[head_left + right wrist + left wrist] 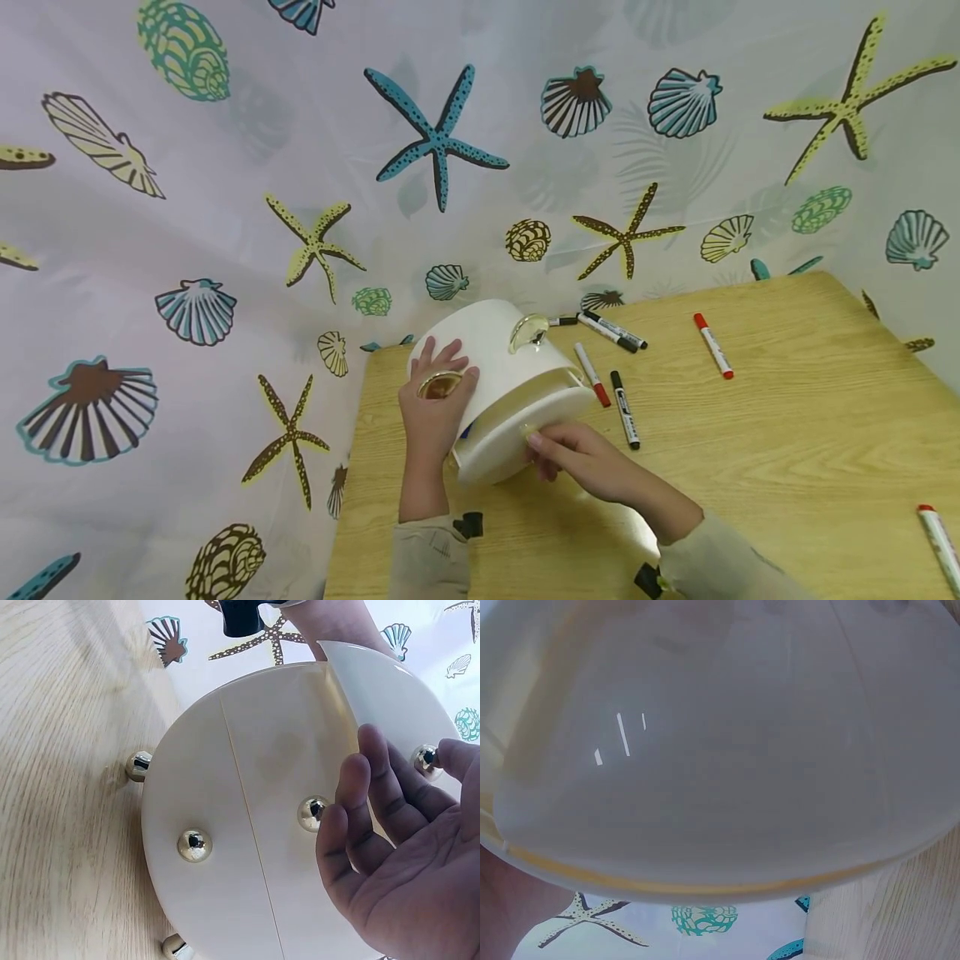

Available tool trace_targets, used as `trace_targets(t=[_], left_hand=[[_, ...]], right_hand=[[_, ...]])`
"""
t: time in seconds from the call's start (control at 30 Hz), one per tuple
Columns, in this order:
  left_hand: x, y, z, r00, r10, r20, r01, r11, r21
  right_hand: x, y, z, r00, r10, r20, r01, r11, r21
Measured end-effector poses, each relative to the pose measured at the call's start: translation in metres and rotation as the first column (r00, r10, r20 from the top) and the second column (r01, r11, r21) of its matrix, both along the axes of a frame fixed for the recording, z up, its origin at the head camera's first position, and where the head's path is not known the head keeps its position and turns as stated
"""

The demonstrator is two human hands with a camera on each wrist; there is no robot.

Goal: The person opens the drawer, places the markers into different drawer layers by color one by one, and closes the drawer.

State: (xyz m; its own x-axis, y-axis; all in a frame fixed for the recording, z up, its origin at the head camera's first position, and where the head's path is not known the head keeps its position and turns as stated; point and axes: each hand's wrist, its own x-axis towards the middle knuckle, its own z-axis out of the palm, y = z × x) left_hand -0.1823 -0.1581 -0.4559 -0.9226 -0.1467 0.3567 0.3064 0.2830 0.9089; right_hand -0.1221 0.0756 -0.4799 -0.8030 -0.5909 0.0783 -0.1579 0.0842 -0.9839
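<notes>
A white drum-shaped drawer box point(487, 342) with gold handles and a round front stands on the table. My left hand point(433, 408) rests on its curved side, fingers spread beside one gold handle point(439, 385). At the front, the top drawer point(525, 429) is partly pulled out, and a bit of blue shows in the gap. My right hand point(409, 832) pinches this drawer's gold knob point(426, 760) with thumb and finger. Two other gold knobs, one of them a round knob point(195, 845), sit on the lower drawer fronts. A smooth pale panel point(727, 772) fills most of the left wrist view.
Several markers lie on the wooden table point(757, 433), among them a black-capped marker point(625, 410) and a red-capped marker point(592, 375) close to the box. Farther right are a red marker point(713, 346) and another red marker point(939, 546). A shell-patterned cloth point(480, 242) hangs behind.
</notes>
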Motion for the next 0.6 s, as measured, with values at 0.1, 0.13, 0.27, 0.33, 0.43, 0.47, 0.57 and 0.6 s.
trace_targets(t=[0.1,0.13,0.27,0.33,0.43,0.47,0.57,0.6], left_hand=[[0.000,0.000,0.000,1.000,0.001,-0.004,-0.001,1.000,-0.002],[0.001,0.000,0.000,1.000,0.002,-0.006,-0.002,1.000,-0.006],[0.001,0.000,0.000,1.000,0.001,-0.018,-0.002,1.000,-0.008],[0.001,0.000,0.001,1.000,-0.006,-0.026,0.005,1.000,-0.006],[0.001,0.000,0.001,0.999,-0.011,-0.031,0.011,1.000,-0.003],[0.001,-0.001,0.000,0.999,-0.015,-0.032,0.015,1.000,-0.001],[0.000,-0.001,0.000,0.999,-0.019,-0.029,0.019,1.000,-0.001],[0.000,-0.001,0.000,0.999,-0.020,-0.027,0.020,1.000,0.000]], right_hand=[[-0.004,-0.003,0.000,1.000,-0.015,0.018,0.015,1.000,0.013],[-0.006,-0.005,-0.001,1.000,-0.017,0.021,0.017,1.000,0.015],[-0.012,-0.009,-0.002,1.000,-0.017,0.009,0.017,1.000,0.018],[-0.016,-0.011,-0.002,1.000,-0.018,0.007,0.018,1.000,0.019],[-0.020,-0.013,-0.003,1.000,-0.021,0.016,0.020,1.000,0.024],[-0.021,-0.013,-0.003,1.000,-0.021,0.022,0.020,0.999,0.025],[-0.025,-0.014,-0.004,0.999,-0.025,0.033,0.024,0.999,0.032],[-0.025,-0.014,-0.004,0.999,-0.025,0.030,0.024,0.999,0.032]])
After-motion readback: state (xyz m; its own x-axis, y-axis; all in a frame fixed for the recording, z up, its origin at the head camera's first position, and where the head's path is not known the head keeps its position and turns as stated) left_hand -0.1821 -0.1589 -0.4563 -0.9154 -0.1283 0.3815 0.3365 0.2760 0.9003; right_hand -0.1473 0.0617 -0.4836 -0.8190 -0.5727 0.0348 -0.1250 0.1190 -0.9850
